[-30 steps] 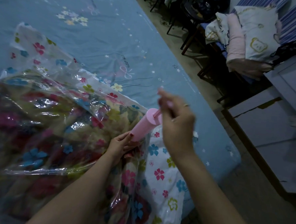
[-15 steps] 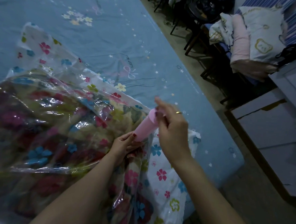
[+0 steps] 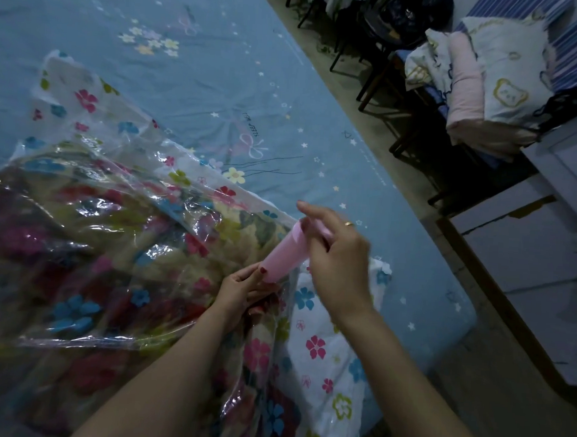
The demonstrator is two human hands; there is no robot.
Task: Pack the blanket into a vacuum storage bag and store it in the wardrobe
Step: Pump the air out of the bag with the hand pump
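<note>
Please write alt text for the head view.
Two hands work a pink pump on a vacuum bag holding a floral blanket: the left hand steadies its base, the right hand grips its top. The bag lies on a blue bed.

The view holds one clear flower-printed plastic vacuum bag point(image 3: 118, 249), one floral blanket point(image 3: 88, 241) inside it, one pink cylindrical hand pump point(image 3: 287, 253), two bare hands, and one blue patterned bed point(image 3: 220, 91).

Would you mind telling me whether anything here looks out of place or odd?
Nothing stands out. The pump sits on the bag, steadied by the left hand, the right hand on its handle. The bag is merely crinkled.
</note>
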